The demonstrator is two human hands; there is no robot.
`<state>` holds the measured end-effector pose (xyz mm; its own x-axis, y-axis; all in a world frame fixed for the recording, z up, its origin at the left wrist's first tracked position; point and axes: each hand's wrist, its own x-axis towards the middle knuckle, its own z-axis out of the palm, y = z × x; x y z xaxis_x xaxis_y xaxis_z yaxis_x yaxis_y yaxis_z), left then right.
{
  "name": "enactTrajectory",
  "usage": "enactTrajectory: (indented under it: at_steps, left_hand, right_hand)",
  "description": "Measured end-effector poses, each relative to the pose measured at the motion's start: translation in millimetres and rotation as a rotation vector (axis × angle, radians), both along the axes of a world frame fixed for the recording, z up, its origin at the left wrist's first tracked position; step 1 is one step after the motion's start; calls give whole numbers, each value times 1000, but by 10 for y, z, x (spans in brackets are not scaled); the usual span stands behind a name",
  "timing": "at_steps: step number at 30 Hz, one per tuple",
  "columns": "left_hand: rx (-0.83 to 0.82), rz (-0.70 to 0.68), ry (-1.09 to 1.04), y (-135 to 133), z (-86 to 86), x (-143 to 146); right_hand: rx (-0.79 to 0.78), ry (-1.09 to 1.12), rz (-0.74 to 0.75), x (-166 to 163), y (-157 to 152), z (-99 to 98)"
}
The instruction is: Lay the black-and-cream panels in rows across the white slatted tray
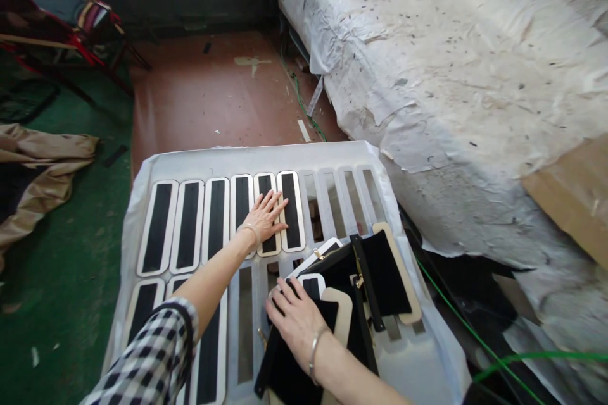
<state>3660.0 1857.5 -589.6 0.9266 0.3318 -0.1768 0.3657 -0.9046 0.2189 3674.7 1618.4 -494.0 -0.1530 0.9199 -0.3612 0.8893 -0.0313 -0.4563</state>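
A white slotted board [266, 158] lies in front of me. Several of its slots hold cream-edged black strips [189, 224]. My left hand [266, 216] lies flat with fingers spread on one black strip [292, 209] in the upper row. My right hand [297, 319] rests palm down, fingers apart, on a loose pile of black and cream pieces [375, 278] at the board's near right. A bracelet sits on each wrist.
A paper-covered table [451, 63] with dark specks rises at the right. Green cords [503, 361] run below it. Red-brown floor [209, 95] and green mat [61, 253] lie beyond; a red chair [71, 25] and tan cloth [38, 164] sit left.
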Motion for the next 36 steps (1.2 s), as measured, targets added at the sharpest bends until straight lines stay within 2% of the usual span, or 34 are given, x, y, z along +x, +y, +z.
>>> enactTrajectory:
  at_steps: [1, 3, 5, 6, 7, 10, 12, 14, 17, 20, 24, 26, 32, 35, 36]
  left_hand:
    - [8, -4, 0, -7, -8, -2]
    - [20, -10, -5, -15, -27, -8]
    - [25, -14, -17, -16, -44, -17]
    - [26, -15, -25, -16, -48, -23]
    - [26, -18, -34, -16, -48, -30]
    - [29, -32, -67, -23, -30, -56]
    - [34, -37, -84, -34, -12, -69]
    - [42, -38, -91, -46, -2, -75]
    - [57, -41, -89, -60, -10, -66]
    - [69, -49, -83, -72, -26, -44]
    - [77, -44, -84, -89, -15, -16]
    - [76, -41, -87, -91, 3, -10]
    - [64, -38, -89, -63, 1, -9]
    - [63, -33, -90, -34, -11, -7]
    - [65, -31, -92, -21, -5, -8]
  right_hand:
    - [-25, -16, 66, -35, 98, -62]
    - [-48, -33, 104, -41, 205, -93]
    - [-18, -16, 57, 16, 141, 1]
    - [10, 6, -27, 58, 37, 79]
    - [40, 35, -159, 101, -109, 159]
    - [68, 117, -772, 203, -716, 298]
    - [-38, 124, -1134, 219, -1120, 238]
    - [-200, 154, -1302, 182, -1401, 81]
    - [-303, 155, -1363, 57, -1528, -160]
    - [-182, 153, -1388, -64, -1460, -221]
    - [9, 189, -1364, -184, -1346, -66]
    - [20, 291, -1439, -228, -1273, 20]
    - [-208, 910, -1596, -109, -1022, 242]
    - [-325, 1009, -1633, 72, -956, 423]
    - [-341, 1024, -1600, 142, -933, 499]
